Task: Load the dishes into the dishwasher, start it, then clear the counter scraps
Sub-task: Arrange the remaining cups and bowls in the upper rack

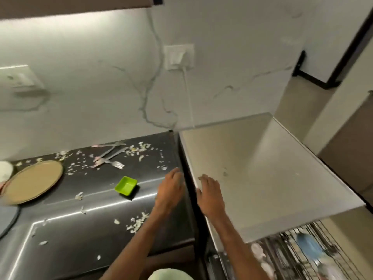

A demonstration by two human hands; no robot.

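white veined wall [101,77] fills the upper frame. below it a dark counter [96,229] takes the lower left, and the pale dishwasher top [252,168] sits centre right, its rack [292,249] pulled out at lower right.

waiting on the counter are a tan plate [34,181] at the left edge, a green dish [126,186] at centre, forks [111,156] behind it and scraps [137,221] scattered about. the left hand [170,188] is over the counter's right edge and the right hand [210,193] just beside it over the dishwasher top. both have loose, straight fingers and hold nothing.

a careless reach for the green dish could sweep scraps into the dark gap between counter and machine.

blur hides what the rack holds. a pale bowl [169,274] is cut off at the bottom edge. whether the fingertips touch anything i cannot tell.
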